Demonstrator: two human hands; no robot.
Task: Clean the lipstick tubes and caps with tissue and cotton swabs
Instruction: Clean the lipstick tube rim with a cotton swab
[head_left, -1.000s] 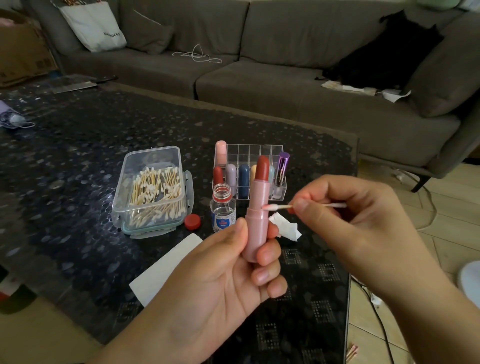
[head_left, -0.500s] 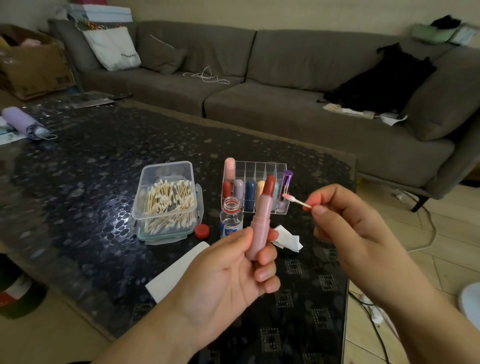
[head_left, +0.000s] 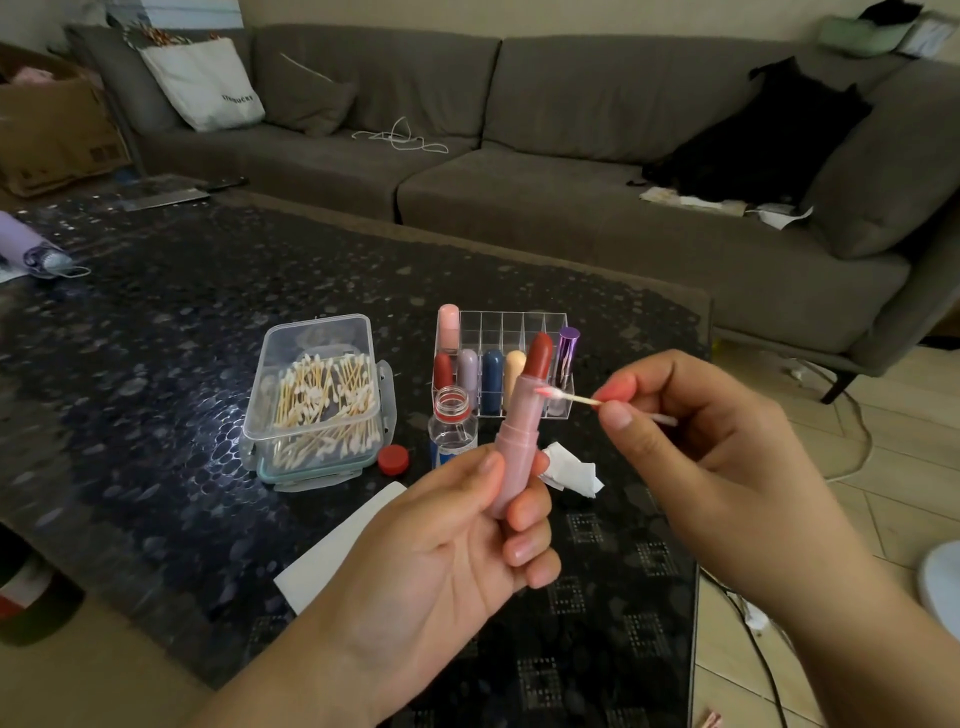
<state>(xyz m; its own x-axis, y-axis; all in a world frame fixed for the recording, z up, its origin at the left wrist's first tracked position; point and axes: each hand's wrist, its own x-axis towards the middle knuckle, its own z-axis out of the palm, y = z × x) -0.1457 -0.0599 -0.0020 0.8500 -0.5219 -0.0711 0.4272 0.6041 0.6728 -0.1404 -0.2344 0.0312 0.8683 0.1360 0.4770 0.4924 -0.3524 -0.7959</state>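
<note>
My left hand grips an upright pink lipstick tube with its red bullet twisted out. My right hand pinches a cotton swab; its pink-stained tip touches the tube's upper rim just below the bullet. A clear organiser behind holds several capped lipsticks. A crumpled tissue lies on the table below the swab, and a flat white tissue lies near my left wrist.
A clear box of cotton swabs stands at centre left, with a small open bottle and its red cap beside it. The dark glass table ends at right; a grey sofa lies behind.
The swab tip, held off to the right of the tube half a second ago, has come back onto the tube's rim. The camera has tilted up slightly.
</note>
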